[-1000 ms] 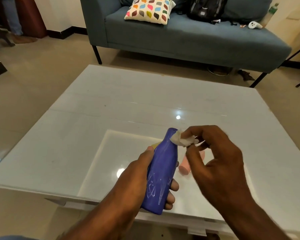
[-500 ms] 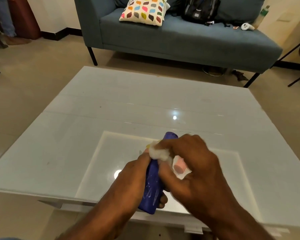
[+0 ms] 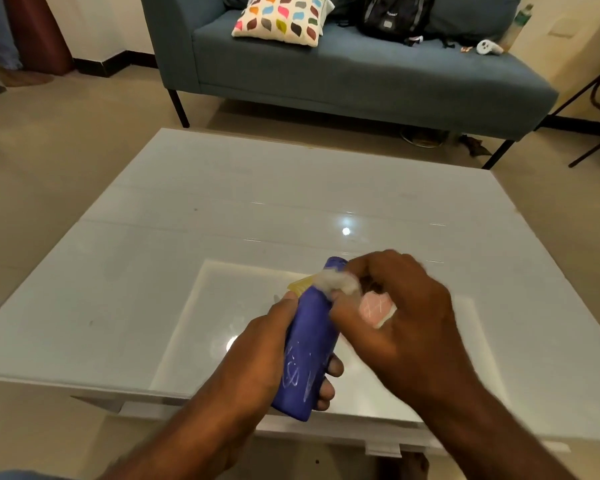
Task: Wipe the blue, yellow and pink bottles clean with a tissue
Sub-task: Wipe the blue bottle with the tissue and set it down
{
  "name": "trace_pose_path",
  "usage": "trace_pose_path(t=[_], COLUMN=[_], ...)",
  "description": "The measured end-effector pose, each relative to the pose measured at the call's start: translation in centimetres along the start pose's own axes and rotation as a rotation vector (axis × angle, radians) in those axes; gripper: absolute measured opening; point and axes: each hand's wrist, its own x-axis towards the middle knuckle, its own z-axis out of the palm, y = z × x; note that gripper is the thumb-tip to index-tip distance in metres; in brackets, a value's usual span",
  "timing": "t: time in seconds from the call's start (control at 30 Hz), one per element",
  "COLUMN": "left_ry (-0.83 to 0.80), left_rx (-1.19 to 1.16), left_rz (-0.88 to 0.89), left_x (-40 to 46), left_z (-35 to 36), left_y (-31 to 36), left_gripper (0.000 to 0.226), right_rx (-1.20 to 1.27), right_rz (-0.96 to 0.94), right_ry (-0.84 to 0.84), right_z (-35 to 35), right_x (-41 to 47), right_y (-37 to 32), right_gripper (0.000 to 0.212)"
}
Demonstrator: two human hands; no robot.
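My left hand [image 3: 257, 355] grips the blue bottle [image 3: 309, 344] round its body and holds it tilted above the near edge of the white table [image 3: 187, 220]. White scribble marks show on the bottle's lower part. My right hand [image 3: 406, 317] pinches a crumpled white tissue [image 3: 336, 282] against the bottle's neck. Behind the blue bottle, a corner of the yellow bottle [image 3: 300, 284] shows on the table. The pink bottle [image 3: 376, 308], also marked with white lines, lies on the table, mostly hidden by my right hand.
A blue-grey sofa [image 3: 343, 74] stands beyond the table with a patterned cushion [image 3: 281, 19], a black backpack [image 3: 392, 17] and a white controller [image 3: 487, 47] on it. Beige floor surrounds the table.
My right hand came down with the tissue from the bottle's tip onto its neck and shoulder, then slid back up a little. The left hand keeps the same hold on the blue bottle.
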Motion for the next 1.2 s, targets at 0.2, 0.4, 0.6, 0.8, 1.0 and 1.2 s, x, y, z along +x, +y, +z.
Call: trace_pose_path(t=[0.2, 0.4, 0.6, 0.8, 1.0, 1.2], left_ry=[0.031, 0.024, 0.092, 0.083, 0.212, 0.053], left_rx=[-0.029, -0.005, 0.026, 0.035, 0.029, -0.072], left_rz=[0.016, 0.002, 0.025, -0.013, -0.092, -0.258], left_x=[0.2, -0.1, -0.1, -0.3, -0.2, -0.4], left_z=[-0.2, -0.1, -0.1, 0.1, 0.8, 0.9], left_y=[-0.2, -0.2, 0.0, 0.1, 0.7, 2.0], left_gripper=[0.055, 0.056, 0.058, 0.058, 0.056, 0.06], right_rx=[0.052, 0.013, 0.057, 0.019, 0.02, -0.082], right_rz=[-0.012, 0.03, -0.047, 0.066, -0.078, 0.02], right_ry=[-0.042, -0.022, -0.103, -0.033, -0.167, -0.092], right_z=[-0.1, -0.4, 0.1, -0.4, 0.2, -0.5], right_x=[-0.4, 0.1, -1.1, -0.1, -1.3, -0.2], right_y=[-0.6, 0.2, -1.1, 0.2, -1.4, 0.0], right_gripper=[0.011, 0.009, 0.012, 0.013, 0.012, 0.012])
